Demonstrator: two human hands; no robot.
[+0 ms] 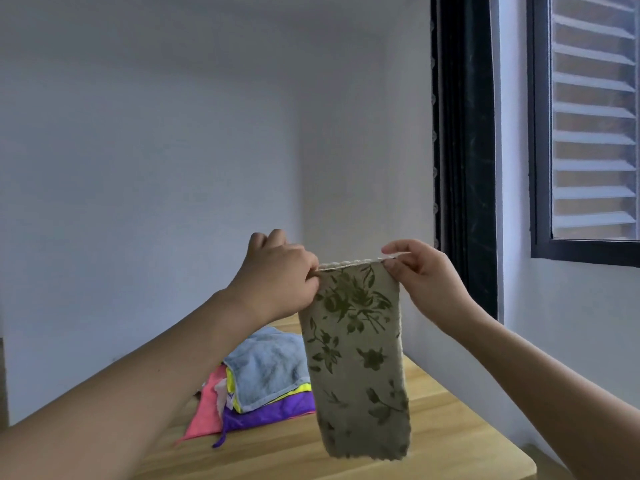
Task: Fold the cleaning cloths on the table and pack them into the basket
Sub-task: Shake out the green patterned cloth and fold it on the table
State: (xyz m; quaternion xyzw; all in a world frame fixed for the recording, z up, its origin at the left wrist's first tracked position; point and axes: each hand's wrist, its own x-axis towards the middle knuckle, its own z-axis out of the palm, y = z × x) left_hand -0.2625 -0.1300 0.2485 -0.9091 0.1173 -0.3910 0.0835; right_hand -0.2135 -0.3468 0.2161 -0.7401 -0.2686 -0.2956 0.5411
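left grip: left hand (277, 271) at frame centre, fingers curled tight, pinching the top left corner of the beige terry cloth with dark green flower print (356, 358)
right grip: right hand (424, 275) pinches the top right corner between thumb and fingertips
cloth: hangs straight down lower centre, long narrow strip, scalloped edge, bottom end just over the worktop
worktop: pale wooden table (450, 427), lower right
pile: fluffy light blue towel (266, 368) on top of yellow, purple cloth (270, 415) and pink cloth (207, 414), lower centre, behind the hanging cloth
room: plain white wall, dark curtain and louvred window (594, 116) upper right
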